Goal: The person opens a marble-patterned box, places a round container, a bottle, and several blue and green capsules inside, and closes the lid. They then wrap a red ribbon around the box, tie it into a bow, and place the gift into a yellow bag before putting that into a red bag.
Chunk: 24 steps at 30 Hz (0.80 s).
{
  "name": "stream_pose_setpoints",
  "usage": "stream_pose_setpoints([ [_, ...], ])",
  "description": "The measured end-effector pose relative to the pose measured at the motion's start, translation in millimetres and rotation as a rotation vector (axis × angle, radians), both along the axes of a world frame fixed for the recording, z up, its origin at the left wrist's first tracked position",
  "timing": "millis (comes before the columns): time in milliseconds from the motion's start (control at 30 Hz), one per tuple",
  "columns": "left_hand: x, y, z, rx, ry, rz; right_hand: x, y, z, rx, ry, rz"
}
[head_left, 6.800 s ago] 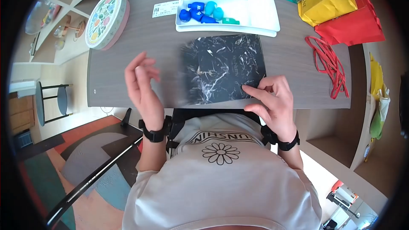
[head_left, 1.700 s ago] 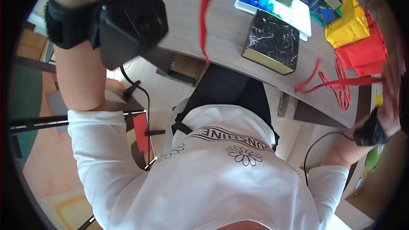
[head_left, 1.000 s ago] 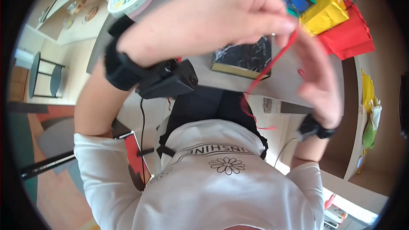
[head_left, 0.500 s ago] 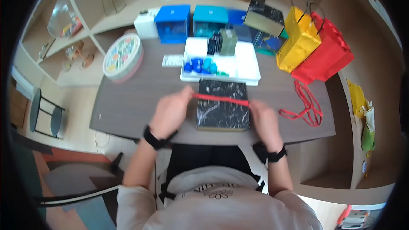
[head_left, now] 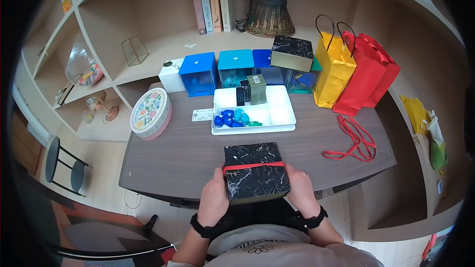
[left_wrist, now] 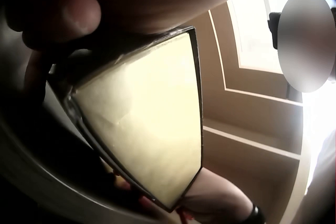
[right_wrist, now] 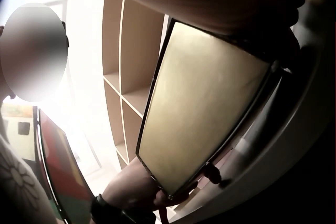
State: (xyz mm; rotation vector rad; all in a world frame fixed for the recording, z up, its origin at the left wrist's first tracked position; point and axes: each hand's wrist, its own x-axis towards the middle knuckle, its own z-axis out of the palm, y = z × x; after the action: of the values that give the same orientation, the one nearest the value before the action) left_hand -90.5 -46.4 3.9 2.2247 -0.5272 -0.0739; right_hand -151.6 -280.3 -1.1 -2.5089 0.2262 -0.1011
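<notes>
In the head view, a black marbled gift box point(head_left: 257, 185) with cream-gold sides is held near the table's front edge, its near side tilted up a little. A flat red ribbon point(head_left: 254, 166) runs straight across its top from side to side. My left hand point(head_left: 214, 198) grips the box's left side where the ribbon goes over the edge. On the opposite side my right hand point(head_left: 301, 194) holds it in the same way. Both wrist views show the box's plain cream side point(left_wrist: 152, 113) close up, with fingers curled at its edges. The underside is hidden in the head view.
Another red ribbon point(head_left: 357, 143) lies looped on the table at right. Behind the box stands a white tray point(head_left: 282, 127) with small blue and teal bottles. A round floral box point(head_left: 151, 113) is at left. Yellow point(head_left: 335, 71) and red paper bags point(head_left: 368, 76) stand at right.
A red ribbon was picked up, lifted, then stretched taut over the box lying on the table. Now it lies across the top, and both hands have drawn the box toward the body.
</notes>
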Motion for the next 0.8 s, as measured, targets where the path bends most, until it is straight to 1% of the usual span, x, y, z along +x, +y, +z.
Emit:
stream_pose_setpoints([
  [33, -0.3, 1.9, -4.8, -0.089, -0.001, -0.004, -2.3, -1.1, 0.2, 0.046, 0.043, 0.006],
  [100, 3.7, 6.3, -29.4, -0.267, -0.007, -0.012, -5.4, -4.8, -17.8, 0.182, -0.090, 0.031],
  [133, 9.4, 6.9, -51.7, -0.345, -0.124, -0.032, -5.1, -6.6, -31.2, 0.251, -0.159, 0.044],
  [167, 4.8, 6.4, -40.7, -0.441, 0.104, 0.029, -2.3, -8.7, -48.9, 0.330, -0.223, 0.056],
  [200, -4.1, 4.7, -20.6, -0.534, 0.334, 0.089, 1.5, -10.6, -68.7, 0.410, -0.287, 0.067],
  [233, -9.4, 2.9, -9.9, -0.621, 0.567, 0.150, 3.1, -11.0, -78.6, 0.489, -0.350, 0.078],
  [333, -13.2, 0.8, -18.2, -0.946, 0.721, 0.219, 1.2, 2.2, -28.0, 1.087, -0.060, -0.089],
  [433, -12.3, 4.9, -34.4, -1.169, 0.736, 0.189, -0.7, -2.5, -24.9, 1.400, 0.044, -0.026],
  [467, -14.4, 1.4, -31.3, -1.186, 0.737, 0.257, -0.7, -1.4, -23.4, 1.461, 0.038, -0.022],
  [567, -20.8, -5.9, -31.6, -1.377, 0.774, 0.291, -2.4, 7.8, -21.1, 1.616, 0.053, -0.020],
  [600, -23.4, -7.4, -33.0, -1.419, 0.791, 0.265, -2.9, 11.8, -21.7, 1.653, 0.071, -0.022],
  [633, -26.1, -9.2, -39.6, -1.448, 0.762, 0.179, -5.3, 16.9, -23.2, 1.692, 0.098, -0.031],
  [700, -25.3, -13.5, -43.3, -1.472, 0.737, 0.067, -6.5, 28.8, -20.2, 1.810, 0.077, -0.045],
  [767, -26.3, -18.8, -45.2, -1.446, 0.727, 0.197, -1.3, 36.0, -13.8, 1.903, 0.027, -0.050],
  [800, -27.0, -21.9, -41.1, -1.382, 0.689, 0.238, -1.0, 38.5, -11.1, 1.939, 0.002, -0.061],
])
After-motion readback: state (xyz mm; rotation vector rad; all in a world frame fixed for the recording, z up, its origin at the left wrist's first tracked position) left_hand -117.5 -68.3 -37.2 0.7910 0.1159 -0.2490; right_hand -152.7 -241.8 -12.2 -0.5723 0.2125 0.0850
